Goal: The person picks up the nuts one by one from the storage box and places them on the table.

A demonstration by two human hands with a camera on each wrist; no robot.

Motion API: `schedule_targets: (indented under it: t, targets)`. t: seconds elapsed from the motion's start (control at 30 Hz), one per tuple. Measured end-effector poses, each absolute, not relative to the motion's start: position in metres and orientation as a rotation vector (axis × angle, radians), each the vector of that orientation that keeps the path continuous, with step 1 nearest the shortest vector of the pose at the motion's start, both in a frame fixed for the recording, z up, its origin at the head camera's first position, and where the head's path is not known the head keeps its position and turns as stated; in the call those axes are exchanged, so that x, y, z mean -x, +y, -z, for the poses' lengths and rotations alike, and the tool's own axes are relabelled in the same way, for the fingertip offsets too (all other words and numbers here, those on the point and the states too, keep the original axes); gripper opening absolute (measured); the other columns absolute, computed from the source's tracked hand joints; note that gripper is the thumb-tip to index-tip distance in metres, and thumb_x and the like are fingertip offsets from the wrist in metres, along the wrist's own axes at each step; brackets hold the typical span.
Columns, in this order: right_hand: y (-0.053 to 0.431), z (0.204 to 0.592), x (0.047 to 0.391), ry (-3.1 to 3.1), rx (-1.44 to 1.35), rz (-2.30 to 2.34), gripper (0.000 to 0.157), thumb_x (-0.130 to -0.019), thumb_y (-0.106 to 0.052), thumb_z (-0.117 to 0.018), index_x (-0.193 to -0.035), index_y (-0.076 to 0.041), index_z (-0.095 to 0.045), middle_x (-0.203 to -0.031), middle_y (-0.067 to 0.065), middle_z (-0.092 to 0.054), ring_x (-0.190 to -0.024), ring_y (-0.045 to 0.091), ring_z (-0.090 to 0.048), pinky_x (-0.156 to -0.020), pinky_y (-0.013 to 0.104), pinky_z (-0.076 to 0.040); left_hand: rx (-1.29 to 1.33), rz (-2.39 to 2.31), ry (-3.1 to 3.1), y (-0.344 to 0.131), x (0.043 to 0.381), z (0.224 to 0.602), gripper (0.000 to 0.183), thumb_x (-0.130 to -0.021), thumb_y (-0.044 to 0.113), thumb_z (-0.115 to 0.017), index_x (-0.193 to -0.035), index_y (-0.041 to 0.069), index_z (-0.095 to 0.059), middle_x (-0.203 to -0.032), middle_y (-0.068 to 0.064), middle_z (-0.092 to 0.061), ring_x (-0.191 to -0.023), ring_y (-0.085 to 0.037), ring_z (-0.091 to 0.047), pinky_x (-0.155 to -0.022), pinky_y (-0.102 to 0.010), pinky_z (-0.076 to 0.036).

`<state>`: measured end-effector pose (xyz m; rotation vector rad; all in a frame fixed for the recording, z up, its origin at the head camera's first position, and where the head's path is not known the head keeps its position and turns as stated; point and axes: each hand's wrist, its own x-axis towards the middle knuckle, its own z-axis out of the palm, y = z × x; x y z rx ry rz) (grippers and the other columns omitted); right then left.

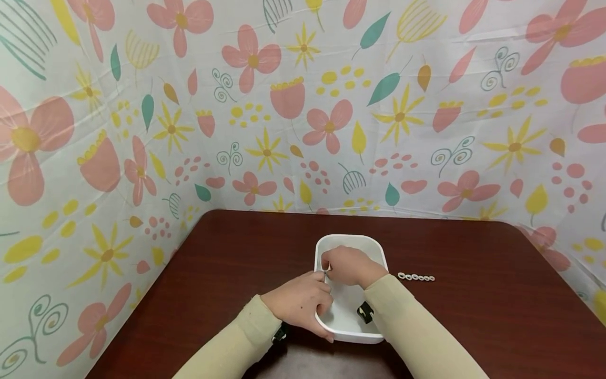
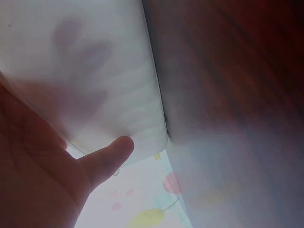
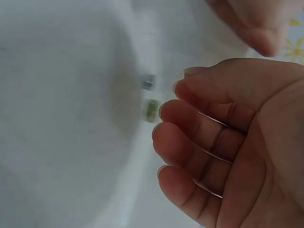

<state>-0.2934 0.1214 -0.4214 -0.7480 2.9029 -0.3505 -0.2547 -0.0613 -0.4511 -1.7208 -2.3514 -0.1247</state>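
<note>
A white plastic basin (image 1: 347,310) with rounded corners stands on the table. My left hand (image 1: 300,300) grips its left rim, thumb against the outer wall and fingers over the inside; their shadows show through the wall in the left wrist view. Inside the basin, my right hand (image 1: 352,266) reaches down beside the left wall. Its fingers are loosely curved, thumb near the index finger, and nothing shows between them. Just beyond those fingertips, the right wrist view holds a small green piece (image 3: 152,110) and a small grey piece (image 3: 148,82), both blurred.
To the right of the basin, a short row of small white ring-like pieces (image 1: 416,277) lies on the dark reddish-brown table (image 1: 473,316). A floral cloth (image 1: 293,131) hangs behind the table and along its left side.
</note>
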Motion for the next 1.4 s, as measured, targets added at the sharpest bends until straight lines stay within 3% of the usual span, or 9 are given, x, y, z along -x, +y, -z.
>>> schedule_targets:
  t: [0.43, 0.87, 1.27, 1.4]
  targets:
    - [0.122, 0.435, 0.295, 2.846, 0.695, 0.368, 0.021, -0.093, -0.010, -0.064, -0.106, -0.024, -0.071, -0.082, -0.009, -0.062, -0.074, 0.015, -0.054, -0.070, 0.037, -0.045, 1.719, 0.121, -2.369, -0.062, 0.255, 0.452, 0.058, -0.067, 0.074, -0.078, -0.056, 0.028, -0.043, -0.066, 0.020, -0.035, -0.079, -0.006, -0.036, -0.081, -0.019, -0.035]
    - [0.123, 0.440, 0.296, 2.840, 0.772, 0.351, 0.007, -0.088, -0.022, -0.073, -0.088, -0.025, -0.067, -0.072, -0.011, -0.058, -0.068, 0.013, -0.053, -0.065, 0.034, -0.045, 1.724, 0.128, -2.357, -0.062, 0.254, 0.450, 0.059, -0.066, 0.073, -0.079, -0.058, 0.027, -0.043, -0.068, 0.019, -0.033, -0.078, -0.007, -0.036, -0.081, -0.019, -0.035]
    - [0.120, 0.441, 0.296, 2.852, 0.798, 0.305, 0.021, -0.092, -0.018, -0.069, -0.073, -0.022, -0.060, -0.065, -0.006, -0.051, -0.060, 0.011, -0.045, -0.061, 0.030, -0.039, 1.719, 0.160, -2.351, -0.062, 0.255, 0.452, 0.060, -0.067, 0.073, -0.078, -0.057, 0.027, -0.042, -0.068, 0.019, -0.034, -0.079, -0.007, -0.035, -0.081, -0.020, -0.034]
    - [0.121, 0.441, 0.296, 2.876, 0.812, 0.275, 0.023, -0.088, -0.015, -0.070, -0.070, -0.021, -0.058, -0.064, -0.007, -0.051, -0.058, 0.011, -0.045, -0.059, 0.030, -0.040, 1.717, 0.165, -2.363, -0.062, 0.255, 0.453, 0.060, -0.066, 0.073, -0.079, -0.057, 0.027, -0.042, -0.067, 0.020, -0.034, -0.080, -0.007, -0.036, -0.082, -0.020, -0.034]
